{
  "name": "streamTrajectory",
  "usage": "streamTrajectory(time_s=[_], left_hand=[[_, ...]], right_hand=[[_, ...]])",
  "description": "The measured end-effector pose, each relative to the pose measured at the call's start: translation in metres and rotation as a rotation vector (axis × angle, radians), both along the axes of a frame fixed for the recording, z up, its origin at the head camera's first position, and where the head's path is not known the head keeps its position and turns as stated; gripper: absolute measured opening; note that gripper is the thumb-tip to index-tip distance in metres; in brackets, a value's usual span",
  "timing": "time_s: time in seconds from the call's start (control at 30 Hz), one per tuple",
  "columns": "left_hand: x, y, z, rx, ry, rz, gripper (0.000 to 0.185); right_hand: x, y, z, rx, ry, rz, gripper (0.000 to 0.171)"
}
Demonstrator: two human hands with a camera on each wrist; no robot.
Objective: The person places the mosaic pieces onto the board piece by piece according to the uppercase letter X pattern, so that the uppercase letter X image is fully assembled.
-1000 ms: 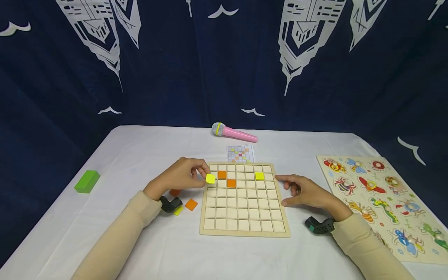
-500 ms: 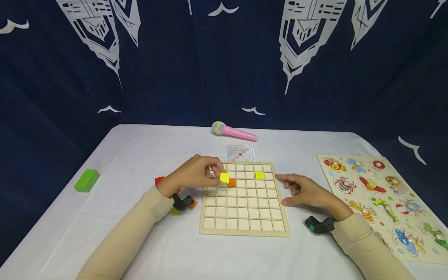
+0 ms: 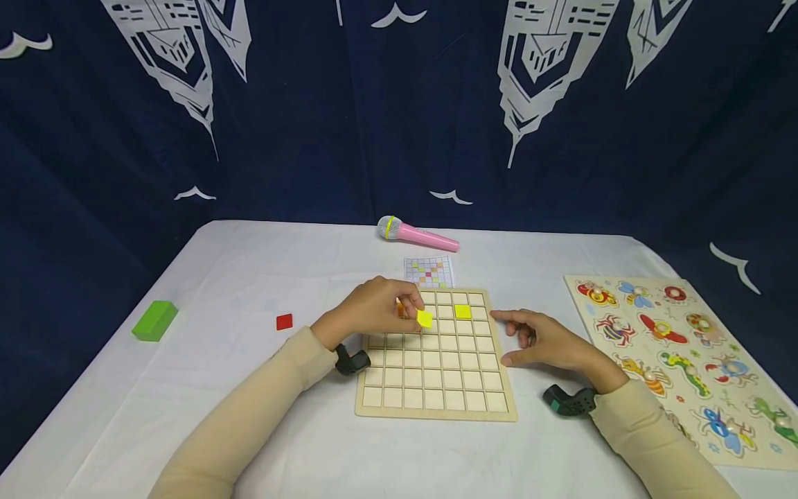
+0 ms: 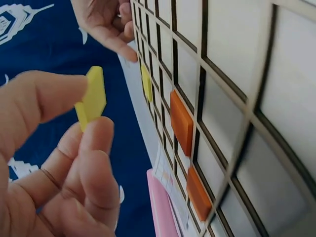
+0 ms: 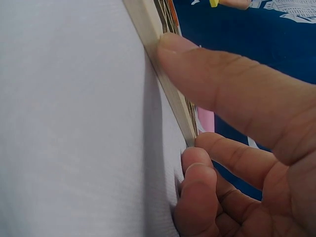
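A dark blue curtain (image 3: pixel 374 118) with white printing covers the upper half of the head frame. The white table (image 3: pixel 436 457) occupies the lower half. An insect puzzle board (image 3: pixel 760 463) lies at the right edge. The grid board (image 3: pixel 436 417) lies flat at lower centre.

My right hand (image 3: pixel 542 339) is positioned at the grid board's right side: thumb and forefinger are spread apart, tips touching the edge. My left hand (image 3: pixel 380 305) extends over the board's upper left part, thumb and fingertips pinching the yellow tile (image 3: pixel 424 319).

A pink microphone (image 3: pixel 418 235) lies at centre, beyond the board. A green block (image 3: pixel 154 321) sits at far left. A patterned card (image 3: pixel 429 272) lies between microphone and board. A red tile (image 3: pixel 284 321) lies left of my left hand. Two orange tiles (image 4: pixel 181 122) and a second yellow tile (image 3: pixel 463 311) occupy board cells.

The pinched tile sits at my fingertips, tilted; in the left wrist view, left of centre, it is clear of the board.
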State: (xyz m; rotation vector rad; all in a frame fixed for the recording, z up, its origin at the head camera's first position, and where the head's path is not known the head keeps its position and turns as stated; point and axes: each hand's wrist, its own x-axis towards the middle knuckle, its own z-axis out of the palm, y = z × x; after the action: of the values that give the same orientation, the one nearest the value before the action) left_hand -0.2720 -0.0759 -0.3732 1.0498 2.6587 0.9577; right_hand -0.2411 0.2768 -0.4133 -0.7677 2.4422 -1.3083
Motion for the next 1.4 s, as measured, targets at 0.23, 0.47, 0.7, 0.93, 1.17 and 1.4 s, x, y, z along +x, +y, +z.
streamTrajectory(time_s=[0.23,0.47,0.7,0.93,1.17,1.4], left_hand=[[-0.001,0.017,0.001,-0.131,0.015,0.034,0.024],[0.001,0.032,0.001,-0.211,0.055,0.07,0.021],[0.0,0.042,0.001,-0.25,0.055,0.082,0.021],[-0.004,0.051,-0.002,-0.291,0.045,0.116,0.02],[-0.005,0.057,-0.005,-0.311,0.028,0.127,0.019],[-0.005,0.06,-0.006,-0.316,0.01,0.131,0.02]], right_hand=[[0.0,0.0,0.0,0.001,0.0,0.0,0.079],[0.0,-0.001,0.001,0.006,-0.005,-0.007,0.08],[0.001,0.0,0.001,0.005,-0.008,-0.01,0.079],[0.001,0.0,0.001,0.004,-0.008,-0.01,0.079],[0.0,0.0,0.0,0.004,-0.012,-0.009,0.08],[-0.001,0.0,0.001,0.012,-0.015,-0.017,0.08]])
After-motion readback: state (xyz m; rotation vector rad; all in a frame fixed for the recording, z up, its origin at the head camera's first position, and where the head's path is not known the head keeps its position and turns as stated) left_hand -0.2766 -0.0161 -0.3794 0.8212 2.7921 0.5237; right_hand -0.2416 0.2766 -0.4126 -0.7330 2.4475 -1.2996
